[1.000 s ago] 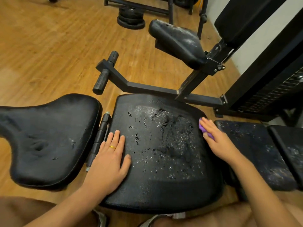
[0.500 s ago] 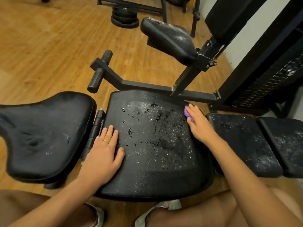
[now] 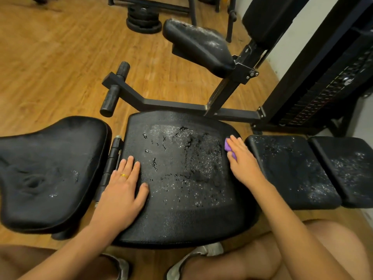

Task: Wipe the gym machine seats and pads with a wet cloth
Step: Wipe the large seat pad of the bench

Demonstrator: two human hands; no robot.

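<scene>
- A person's left hand (image 3: 121, 190) lies flat, palm down, on the left edge of a cracked black seat pad (image 3: 181, 215). Its fingers are straight and slightly spread, and a gold ring (image 3: 124, 175) shows on one of them.
- The right hand (image 3: 242, 162) presses a purple cloth (image 3: 229, 148) against the far right edge of the same pad. The fingers are extended over the cloth, and only a small fold of it shows beside them.
- The pad's middle is peeled and torn and speckled with pale glinting flecks.
- A wider black cushion (image 3: 50, 168) sits just beside the pad's left edge, with a black hinge (image 3: 111, 164) between the two.
- Two smaller black pads, one (image 3: 288, 170) just beside the seat's right edge and the other (image 3: 347, 164) beyond it, are flecked with pale glinting specks.
- A raised pad (image 3: 197, 45) with a worn, greyish top stands on a steel post behind the seat, and a foam roller bar (image 3: 115, 91) juts from the frame near the seat's far left corner.
- Stacked weight plates (image 3: 143, 19) rest on the wooden floor (image 3: 50, 67) well behind the machine, and a weight stack (image 3: 323, 93) stands at the right.
- The person's bare knees and a pale shoe (image 3: 193, 257) show below the seat's near edge.
</scene>
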